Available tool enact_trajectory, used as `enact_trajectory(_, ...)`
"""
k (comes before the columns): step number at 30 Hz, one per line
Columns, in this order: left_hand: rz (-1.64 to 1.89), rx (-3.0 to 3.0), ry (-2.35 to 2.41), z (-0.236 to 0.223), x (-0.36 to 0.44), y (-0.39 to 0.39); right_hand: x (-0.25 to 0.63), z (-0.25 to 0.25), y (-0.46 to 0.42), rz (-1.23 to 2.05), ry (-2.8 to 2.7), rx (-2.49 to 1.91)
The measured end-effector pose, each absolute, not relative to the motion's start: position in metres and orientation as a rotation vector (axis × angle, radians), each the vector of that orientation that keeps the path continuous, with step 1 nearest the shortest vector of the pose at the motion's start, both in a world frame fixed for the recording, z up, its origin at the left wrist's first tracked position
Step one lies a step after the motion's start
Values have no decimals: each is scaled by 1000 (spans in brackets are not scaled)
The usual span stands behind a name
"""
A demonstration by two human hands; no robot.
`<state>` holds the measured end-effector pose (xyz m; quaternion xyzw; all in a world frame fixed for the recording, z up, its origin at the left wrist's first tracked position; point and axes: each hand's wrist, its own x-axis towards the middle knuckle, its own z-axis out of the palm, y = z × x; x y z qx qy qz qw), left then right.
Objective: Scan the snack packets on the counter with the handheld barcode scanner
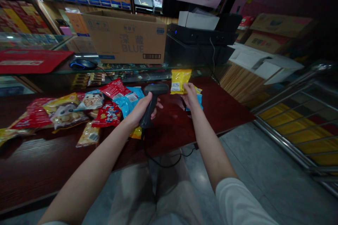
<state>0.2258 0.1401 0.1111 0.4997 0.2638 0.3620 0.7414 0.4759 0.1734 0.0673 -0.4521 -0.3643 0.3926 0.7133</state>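
Note:
My left hand (143, 110) is wrapped round the handle of a black barcode scanner (151, 103), whose head points to the right. In my right hand (190, 95) is a small yellow snack bag (180, 79), held upright with its printed barcode label facing me. Scanner and bag are a short gap apart. Behind and below my right hand lies a blue packet (200, 101), partly hidden. Left of the scanner, a blue snack bag (128, 101) and a red snack bag (107, 114) lie in a pile with several others.
The dark red table (169, 133) carries the pile. A glass counter behind it holds a large cardboard box (126, 38), a computer mouse (83, 64) and a black machine (203, 35). The scanner's cable (163, 166) loops past the front edge. A metal rack (298, 119) stands right.

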Motion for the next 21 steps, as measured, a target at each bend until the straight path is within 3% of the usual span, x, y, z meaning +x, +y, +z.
enact_trajectory(21,789,1167,613,102,229,140,467,70,165,950,-991,-1004)
